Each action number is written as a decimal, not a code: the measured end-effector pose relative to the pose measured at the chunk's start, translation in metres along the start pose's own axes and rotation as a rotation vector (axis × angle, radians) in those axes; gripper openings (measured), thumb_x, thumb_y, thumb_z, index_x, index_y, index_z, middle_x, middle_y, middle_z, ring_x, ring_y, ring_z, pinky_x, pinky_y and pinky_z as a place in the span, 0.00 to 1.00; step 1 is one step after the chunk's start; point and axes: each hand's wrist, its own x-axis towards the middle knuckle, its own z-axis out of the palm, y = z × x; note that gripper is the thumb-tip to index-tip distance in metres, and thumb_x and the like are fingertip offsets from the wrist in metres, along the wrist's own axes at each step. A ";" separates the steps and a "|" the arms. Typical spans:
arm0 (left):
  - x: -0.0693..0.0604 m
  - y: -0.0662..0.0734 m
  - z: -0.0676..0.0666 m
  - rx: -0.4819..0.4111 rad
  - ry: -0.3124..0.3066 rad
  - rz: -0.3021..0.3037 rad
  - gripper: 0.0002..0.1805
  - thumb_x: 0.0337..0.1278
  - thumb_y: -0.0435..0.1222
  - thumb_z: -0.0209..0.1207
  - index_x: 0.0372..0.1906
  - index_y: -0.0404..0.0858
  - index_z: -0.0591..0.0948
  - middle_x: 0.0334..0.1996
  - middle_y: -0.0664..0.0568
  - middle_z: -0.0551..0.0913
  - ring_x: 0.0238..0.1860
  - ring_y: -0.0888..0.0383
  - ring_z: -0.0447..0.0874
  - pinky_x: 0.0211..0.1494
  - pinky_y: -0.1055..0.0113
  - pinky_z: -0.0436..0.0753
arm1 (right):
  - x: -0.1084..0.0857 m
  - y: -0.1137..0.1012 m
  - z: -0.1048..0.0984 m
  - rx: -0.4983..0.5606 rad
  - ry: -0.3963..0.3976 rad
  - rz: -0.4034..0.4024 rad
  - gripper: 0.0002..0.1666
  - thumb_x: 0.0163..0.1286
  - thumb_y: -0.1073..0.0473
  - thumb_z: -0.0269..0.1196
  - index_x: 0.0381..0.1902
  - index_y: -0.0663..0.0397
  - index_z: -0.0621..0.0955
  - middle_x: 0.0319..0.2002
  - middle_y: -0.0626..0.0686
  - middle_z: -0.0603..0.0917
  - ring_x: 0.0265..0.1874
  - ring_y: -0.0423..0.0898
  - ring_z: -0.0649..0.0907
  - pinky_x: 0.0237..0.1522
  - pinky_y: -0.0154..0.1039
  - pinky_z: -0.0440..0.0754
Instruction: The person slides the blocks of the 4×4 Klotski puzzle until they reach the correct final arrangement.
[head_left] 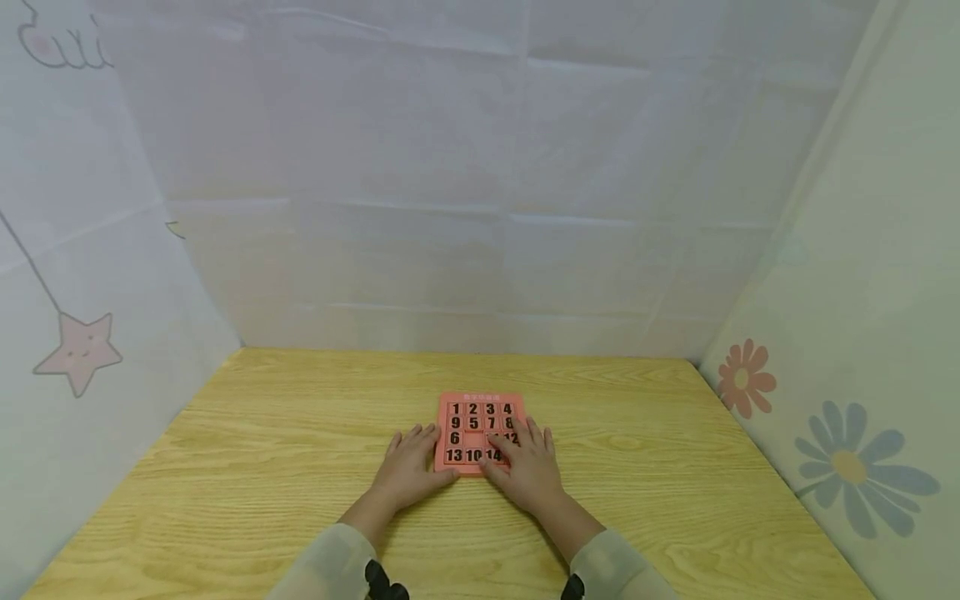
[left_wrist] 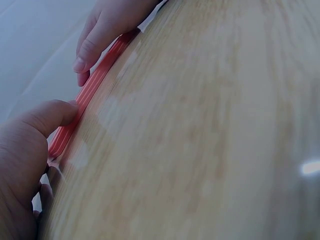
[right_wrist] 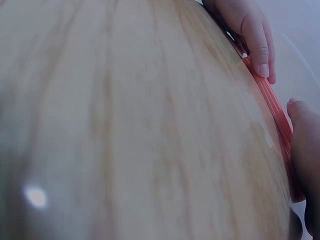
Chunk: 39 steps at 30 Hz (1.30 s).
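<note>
A red number sliding puzzle (head_left: 480,397) lies flat on the wooden table, its black-numbered tiles facing up. The tile rows start with 1, 9, 6 and 13, and a gap shows just right of the 6. My left hand (head_left: 408,468) holds the near left corner, with the thumb at the front edge and the fingers along the left side. The right hand (head_left: 532,471) lies over the lower right part, fingers extended. Its index finger touches the tiles right of the gap, and the thumb is by the front edge. That hand hides some lower right tiles. Both wrist views show the puzzle's ridged side (left_wrist: 95,85).
The wood-grain table (head_left: 300,433) spreads around the puzzle. A pale cloth wall (head_left: 450,167) stands behind it. Cloth sides carry a pink star (head_left: 79,350) on the left and flowers (head_left: 851,467) on the right.
</note>
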 end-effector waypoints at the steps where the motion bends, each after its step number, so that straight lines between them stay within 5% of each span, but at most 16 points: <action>1: 0.000 0.000 0.000 0.002 -0.003 -0.002 0.48 0.52 0.60 0.63 0.72 0.36 0.66 0.72 0.42 0.68 0.75 0.39 0.58 0.78 0.39 0.47 | 0.000 0.000 0.000 0.002 0.001 -0.002 0.33 0.69 0.30 0.51 0.63 0.37 0.79 0.74 0.60 0.64 0.75 0.64 0.58 0.73 0.69 0.52; 16: 0.001 -0.003 0.001 -0.009 -0.009 -0.018 0.50 0.52 0.63 0.61 0.73 0.36 0.65 0.73 0.43 0.66 0.76 0.41 0.55 0.79 0.40 0.45 | 0.007 -0.015 0.004 0.032 -0.010 -0.058 0.34 0.68 0.32 0.54 0.64 0.43 0.78 0.73 0.63 0.65 0.74 0.64 0.59 0.73 0.68 0.52; 25: 0.001 -0.002 0.002 0.029 0.004 -0.004 0.48 0.54 0.62 0.60 0.72 0.35 0.67 0.72 0.43 0.67 0.76 0.41 0.57 0.78 0.40 0.49 | 0.016 -0.032 0.011 -0.035 -0.078 -0.087 0.35 0.70 0.28 0.48 0.67 0.36 0.75 0.76 0.58 0.61 0.76 0.62 0.57 0.74 0.66 0.53; 39: 0.001 0.000 0.000 0.035 0.007 -0.010 0.46 0.54 0.59 0.62 0.71 0.34 0.68 0.71 0.42 0.68 0.75 0.40 0.58 0.78 0.40 0.50 | 0.019 -0.036 0.015 0.015 -0.100 -0.086 0.33 0.72 0.30 0.47 0.67 0.36 0.75 0.76 0.59 0.60 0.77 0.63 0.54 0.75 0.66 0.47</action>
